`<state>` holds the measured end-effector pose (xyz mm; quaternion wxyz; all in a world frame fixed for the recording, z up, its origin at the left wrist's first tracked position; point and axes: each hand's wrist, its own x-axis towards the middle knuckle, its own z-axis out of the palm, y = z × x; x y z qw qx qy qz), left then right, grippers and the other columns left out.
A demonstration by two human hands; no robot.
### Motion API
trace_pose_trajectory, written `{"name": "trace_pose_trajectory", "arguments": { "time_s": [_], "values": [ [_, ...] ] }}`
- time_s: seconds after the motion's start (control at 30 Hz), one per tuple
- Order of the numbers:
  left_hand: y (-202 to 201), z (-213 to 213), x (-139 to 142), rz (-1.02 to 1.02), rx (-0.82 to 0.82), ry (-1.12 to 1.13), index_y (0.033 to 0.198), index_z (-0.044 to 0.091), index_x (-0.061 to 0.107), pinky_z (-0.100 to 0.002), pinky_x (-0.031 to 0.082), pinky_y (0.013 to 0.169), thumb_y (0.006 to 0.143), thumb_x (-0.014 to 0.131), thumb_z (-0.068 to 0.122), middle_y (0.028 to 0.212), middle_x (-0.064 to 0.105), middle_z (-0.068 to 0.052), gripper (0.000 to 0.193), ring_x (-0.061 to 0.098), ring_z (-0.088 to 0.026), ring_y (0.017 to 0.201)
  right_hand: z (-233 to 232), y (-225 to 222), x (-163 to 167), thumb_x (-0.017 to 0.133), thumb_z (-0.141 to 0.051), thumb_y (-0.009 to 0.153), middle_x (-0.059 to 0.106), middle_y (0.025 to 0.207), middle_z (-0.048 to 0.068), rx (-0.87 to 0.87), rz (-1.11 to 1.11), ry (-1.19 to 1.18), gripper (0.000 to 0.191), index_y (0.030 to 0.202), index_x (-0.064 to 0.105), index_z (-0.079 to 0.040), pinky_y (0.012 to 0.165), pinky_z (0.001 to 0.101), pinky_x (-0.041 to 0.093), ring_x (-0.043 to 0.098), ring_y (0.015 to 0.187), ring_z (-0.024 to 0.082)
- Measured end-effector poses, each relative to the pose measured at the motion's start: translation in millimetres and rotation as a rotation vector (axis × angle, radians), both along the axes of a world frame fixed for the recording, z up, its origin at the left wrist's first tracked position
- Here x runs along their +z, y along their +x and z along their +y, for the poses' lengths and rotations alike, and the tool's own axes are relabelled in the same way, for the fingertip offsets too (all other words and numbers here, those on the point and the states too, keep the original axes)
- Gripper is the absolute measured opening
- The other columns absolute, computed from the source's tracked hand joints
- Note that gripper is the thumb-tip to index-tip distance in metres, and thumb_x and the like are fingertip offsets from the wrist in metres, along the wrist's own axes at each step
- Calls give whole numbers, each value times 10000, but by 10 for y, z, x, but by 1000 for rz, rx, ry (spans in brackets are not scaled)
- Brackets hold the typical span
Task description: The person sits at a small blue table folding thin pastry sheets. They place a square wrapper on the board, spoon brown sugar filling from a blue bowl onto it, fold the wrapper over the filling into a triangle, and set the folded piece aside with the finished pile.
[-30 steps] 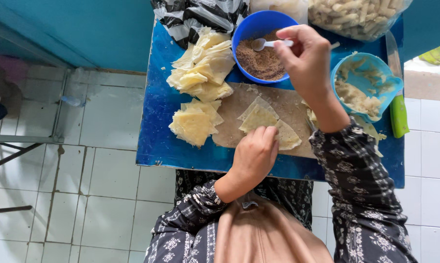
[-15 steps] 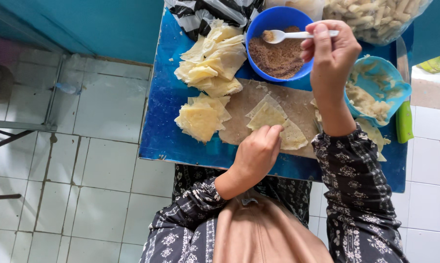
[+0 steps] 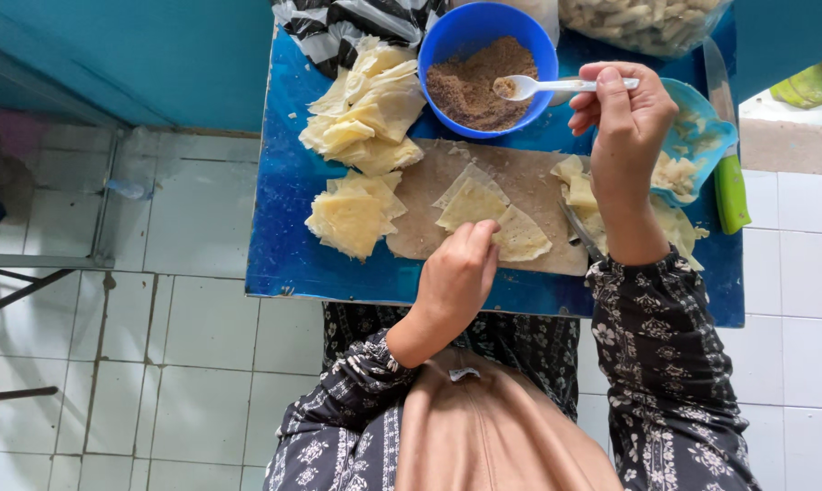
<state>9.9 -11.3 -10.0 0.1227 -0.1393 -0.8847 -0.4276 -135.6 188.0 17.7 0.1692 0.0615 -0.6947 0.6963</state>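
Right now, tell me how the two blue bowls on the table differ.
The round blue bowl is deep blue and holds brown crumbly filling; the light blue bowl is paler and holds pale yellow scraps. The round blue bowl shows whole, with the white spoon in the right hand over it; the light blue bowl is partly hidden behind that hand. Both stand on the blue table.

Single view: head-worn camera, looking steeply down from above wearer's lap. Near range, arm's length over blue worktop (image 3: 292, 218). Worktop fills centre to 12 o'clock; tiled floor (image 3: 156, 364) at 8 o'clock; wearer's sleeves and knees at 6 o'clock. No second view, no shared area.
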Motion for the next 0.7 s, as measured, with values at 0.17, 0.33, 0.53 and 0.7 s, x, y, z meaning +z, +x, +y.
{"name": "trace_pose_trajectory", "arguments": {
  "time_s": [0.17, 0.33, 0.53, 0.7],
  "values": [
    [24, 3, -13, 9, 1, 4, 1182, 68, 594, -417, 546, 746, 949, 674, 79, 975, 642, -132, 247, 663, -335, 877, 24, 31, -56, 559, -138, 1161, 695, 881, 97, -15, 22, 8, 208, 1133, 665, 39, 628, 252, 514, 626, 682, 120],
    [19, 11, -19, 24, -2, 10, 1181, 66, 593, -416, 546, 755, 945, 675, 78, 985, 646, -129, 250, 664, -336, 891, 58, 36, -89, 553, -140, 1157, 695, 876, 95, -19, -4, -16, 204, 1123, 655, 34, 628, 252, 524, 624, 669, 118],
    [21, -5, 5, 12, -4, 30, 1175, 59, 600, -413, 547, 753, 951, 674, 75, 980, 649, -133, 237, 666, -335, 883, 88, 58, -27, 563, -128, 1140, 699, 871, 110, -34, -22, -134, 195, 1122, 662, 39, 629, 278, 540, 636, 663, 140],
    [26, -40, 17, 1, -17, 73, 1171, 43, 597, -417, 547, 759, 945, 673, 62, 984, 648, -146, 240, 661, -345, 877, 281, 449, 69, 570, -99, 1166, 702, 930, 139, -31, -51, -270, 185, 1148, 656, 64, 646, 308, 559, 666, 717, 171]
  ]
}}
